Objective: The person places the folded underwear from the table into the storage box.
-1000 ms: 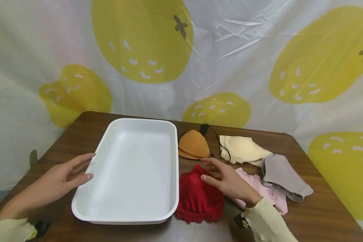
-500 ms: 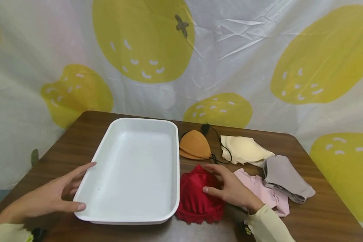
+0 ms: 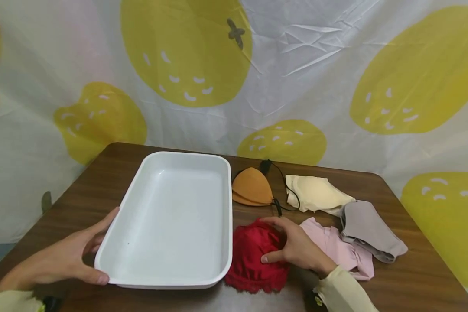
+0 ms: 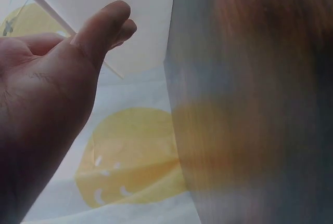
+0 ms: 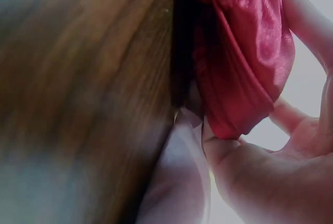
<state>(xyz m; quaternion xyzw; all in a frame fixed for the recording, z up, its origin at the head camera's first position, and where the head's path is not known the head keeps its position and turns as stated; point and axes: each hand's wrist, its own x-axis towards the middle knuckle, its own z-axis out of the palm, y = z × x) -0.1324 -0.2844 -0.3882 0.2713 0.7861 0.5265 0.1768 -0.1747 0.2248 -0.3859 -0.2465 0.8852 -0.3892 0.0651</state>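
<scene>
Where right hand (image 3: 298, 248) grips, red garment (image 3: 252, 259) lies — between thumb and fingers (image 3: 277, 222).

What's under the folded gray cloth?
The pink cloth appears to run under the near-left edge of the gray cloth; the cream cloth meets its far-left corner, overlap unclear. Anything beneath the middle is covered.

Tray (image 3: 171, 225): on table (image 3: 413, 286). Left of tray: left hand (image 3: 72, 255). Right of tray: five garments (image 3: 251, 255), right hand (image 3: 298, 247). Behind tray: hanging sheet (image 3: 292, 82).
</scene>
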